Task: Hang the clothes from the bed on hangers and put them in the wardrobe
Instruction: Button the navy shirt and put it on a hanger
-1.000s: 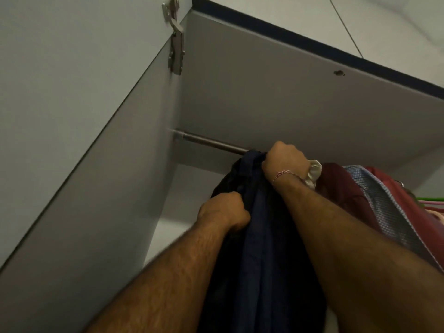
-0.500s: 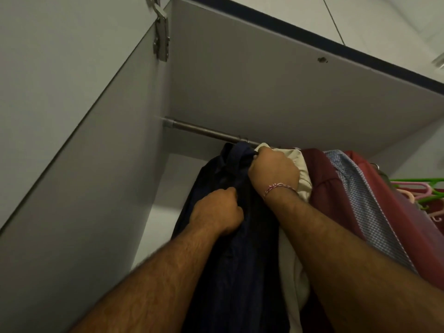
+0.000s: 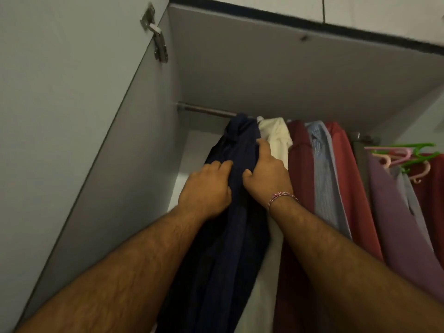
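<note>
- Navy shirt (image 3: 230, 212) is seen hanging from the metal rail (image 3: 206, 111) at the left end of a row of clothes inside the wardrobe (image 3: 288, 75); its hanger is hidden by the cloth.
- Left hand (image 3: 206, 188) is laid on the shirt's left side, fingers nearly straight and close together, pressed flat against the dark fabric.
- Right hand (image 3: 266, 174) is set on the shirt's right side, the thumb hooked into a fold and the fingers reaching up along the cloth; a red-and-white thread band (image 3: 282, 197) is worn at the wrist.
- Just beside the navy shirt a cream garment (image 3: 276, 138) is hung, followed by a maroon shirt (image 3: 300, 164), a blue checked shirt (image 3: 324, 176) and a red one (image 3: 346, 176).
- Farther right, a purple garment (image 3: 394, 224) and green and pink hangers (image 3: 406, 152) are shown.
- A door hinge (image 3: 156, 37) is fixed at the upper left.
</note>
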`<control>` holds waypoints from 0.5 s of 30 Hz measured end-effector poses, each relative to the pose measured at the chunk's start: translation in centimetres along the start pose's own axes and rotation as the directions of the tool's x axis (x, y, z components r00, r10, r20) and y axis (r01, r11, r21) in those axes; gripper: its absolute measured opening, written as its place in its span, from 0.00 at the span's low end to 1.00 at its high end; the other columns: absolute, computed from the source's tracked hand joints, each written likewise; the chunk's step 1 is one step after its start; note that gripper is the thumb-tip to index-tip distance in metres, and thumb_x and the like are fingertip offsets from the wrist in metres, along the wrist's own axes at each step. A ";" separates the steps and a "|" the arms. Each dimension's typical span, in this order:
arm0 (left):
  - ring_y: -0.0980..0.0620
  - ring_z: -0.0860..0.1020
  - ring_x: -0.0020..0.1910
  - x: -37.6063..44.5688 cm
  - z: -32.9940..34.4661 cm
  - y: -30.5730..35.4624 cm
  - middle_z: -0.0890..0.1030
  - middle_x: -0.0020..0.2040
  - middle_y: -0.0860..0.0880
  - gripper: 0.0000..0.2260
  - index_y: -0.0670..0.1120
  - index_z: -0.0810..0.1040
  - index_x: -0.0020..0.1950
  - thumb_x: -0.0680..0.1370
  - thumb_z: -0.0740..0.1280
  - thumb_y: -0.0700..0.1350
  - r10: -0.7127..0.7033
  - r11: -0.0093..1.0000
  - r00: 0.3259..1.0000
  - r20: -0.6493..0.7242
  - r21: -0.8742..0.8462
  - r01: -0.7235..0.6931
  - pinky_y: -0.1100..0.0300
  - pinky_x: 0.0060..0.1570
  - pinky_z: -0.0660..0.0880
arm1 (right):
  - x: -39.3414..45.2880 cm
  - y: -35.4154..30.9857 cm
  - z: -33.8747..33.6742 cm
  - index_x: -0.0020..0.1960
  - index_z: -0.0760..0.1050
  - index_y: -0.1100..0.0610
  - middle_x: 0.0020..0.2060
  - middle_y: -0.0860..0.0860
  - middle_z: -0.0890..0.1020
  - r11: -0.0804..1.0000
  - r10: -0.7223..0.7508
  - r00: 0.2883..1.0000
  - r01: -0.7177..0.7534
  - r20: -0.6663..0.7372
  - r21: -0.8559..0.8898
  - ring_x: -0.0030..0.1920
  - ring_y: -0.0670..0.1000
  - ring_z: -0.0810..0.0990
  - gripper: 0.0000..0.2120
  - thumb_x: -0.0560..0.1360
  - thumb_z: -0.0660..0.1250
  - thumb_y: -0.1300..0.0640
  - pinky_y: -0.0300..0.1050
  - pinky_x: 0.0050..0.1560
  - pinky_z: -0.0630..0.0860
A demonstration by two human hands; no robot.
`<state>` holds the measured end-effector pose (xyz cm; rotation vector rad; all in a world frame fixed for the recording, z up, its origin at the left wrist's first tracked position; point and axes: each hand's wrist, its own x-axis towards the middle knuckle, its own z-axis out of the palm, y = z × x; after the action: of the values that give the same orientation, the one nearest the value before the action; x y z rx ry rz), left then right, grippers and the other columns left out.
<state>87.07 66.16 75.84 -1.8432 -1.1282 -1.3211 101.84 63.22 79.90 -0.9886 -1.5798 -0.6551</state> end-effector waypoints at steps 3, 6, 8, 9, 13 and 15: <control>0.43 0.75 0.66 -5.7 -2.2 1.9 0.75 0.69 0.45 0.28 0.48 0.62 0.81 0.81 0.62 0.47 -0.021 0.990 0.999 0.026 0.141 0.017 0.43 0.62 0.74 | -6.2 -0.3 -0.7 0.80 0.56 0.51 0.49 0.54 0.81 0.993 -0.026 0.994 0.014 0.103 0.114 0.47 0.56 0.81 0.37 0.75 0.68 0.58 0.46 0.44 0.74; 0.45 0.73 0.69 -12.8 -4.7 3.9 0.73 0.72 0.47 0.32 0.48 0.58 0.83 0.80 0.64 0.46 -0.082 0.957 0.989 0.124 0.287 0.043 0.46 0.64 0.71 | -13.7 -1.6 -1.9 0.81 0.55 0.50 0.63 0.54 0.78 0.982 -0.051 0.974 0.009 0.222 0.188 0.58 0.55 0.80 0.39 0.76 0.70 0.57 0.47 0.52 0.76; 0.45 0.71 0.72 -18.7 -6.7 5.0 0.71 0.75 0.47 0.34 0.47 0.57 0.83 0.78 0.63 0.43 -0.177 0.946 0.966 0.186 0.302 0.115 0.45 0.66 0.70 | -19.0 -2.8 -2.7 0.81 0.55 0.48 0.69 0.53 0.74 0.971 -0.066 0.954 -0.006 0.293 0.237 0.60 0.53 0.79 0.38 0.76 0.69 0.56 0.50 0.57 0.79; 0.45 0.69 0.73 -21.1 -7.5 5.4 0.70 0.76 0.46 0.34 0.46 0.57 0.83 0.77 0.61 0.42 -0.205 0.942 0.957 0.204 0.308 0.136 0.46 0.67 0.69 | -21.1 -3.2 -3.1 0.81 0.55 0.48 0.70 0.52 0.73 0.969 -0.091 0.947 0.012 0.309 0.247 0.60 0.53 0.79 0.38 0.77 0.69 0.55 0.52 0.57 0.79; 0.45 0.66 0.78 -35.9 -12.9 5.6 0.66 0.80 0.45 0.36 0.45 0.60 0.82 0.73 0.62 0.36 -0.347 0.861 0.908 0.235 0.463 0.209 0.46 0.69 0.69 | -32.4 -8.4 -3.7 0.81 0.57 0.50 0.71 0.51 0.72 0.942 -0.275 0.870 0.159 0.408 0.296 0.66 0.54 0.75 0.37 0.76 0.69 0.54 0.57 0.61 0.78; 0.44 0.65 0.79 -43.4 -16.8 5.6 0.66 0.80 0.44 0.36 0.45 0.61 0.82 0.72 0.61 0.37 -0.427 0.815 0.867 0.258 0.526 0.245 0.45 0.71 0.67 | -38.1 -12.5 -4.2 0.80 0.60 0.52 0.71 0.52 0.74 0.904 -0.396 0.802 0.256 0.447 0.342 0.67 0.55 0.75 0.35 0.76 0.70 0.54 0.57 0.60 0.78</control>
<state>78.47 36.82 40.28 -1.5824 -1.8741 -0.7656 94.87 43.85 45.19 -0.7147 -2.2830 -0.4068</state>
